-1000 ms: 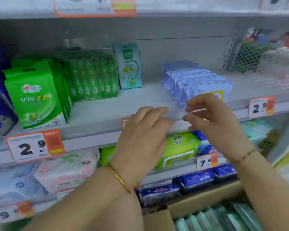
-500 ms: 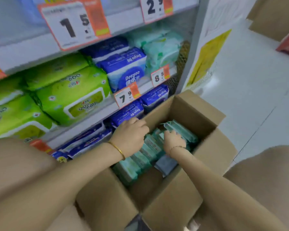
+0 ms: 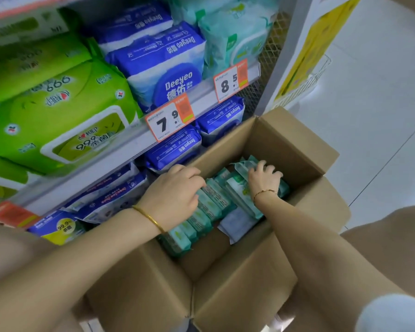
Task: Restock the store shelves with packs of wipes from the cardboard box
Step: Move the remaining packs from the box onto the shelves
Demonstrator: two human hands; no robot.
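Hands are both down inside the open cardboard box (image 3: 295,149), apart from each other, one at each end of a row of teal packs of wipes (image 3: 210,204) standing on edge. The left hand (image 3: 175,190), with a gold bangle (image 3: 150,218) on its wrist, lies over the row's left end with fingers curled down among the packs. The fingertips are hidden, so I cannot tell whether it actually grips one. The right hand (image 3: 264,178), with a thin bracelet (image 3: 265,192) at the wrist, curls its fingers round the packs at the far end, which sit tilted and higher than the rest. Just below the right wrist, a pale blue pack (image 3: 237,226) lies flat in the box beside the teal row.

Above and left of the left hand run the store shelves (image 3: 134,142). Directly above its knuckles, small blue packs (image 3: 175,144) printed "Deeyeo" fill the lower shelf. A white-and-orange price tag (image 3: 169,121) reading "7.9" hangs on the shelf edge over them. A second tag (image 3: 230,83) reading "8.5" sits further right, above the gap between the hands. Behind the tags stand large blue packs (image 3: 168,65), also marked "Deeyeo", and light teal packs (image 3: 233,37). Far left of the left hand, bright green packs (image 3: 62,121) carry "999" with Chinese characters. Beside the left forearm a dark blue pack (image 3: 55,226) shows "99.9". Right of the right hand lies white tiled floor (image 3: 374,116).
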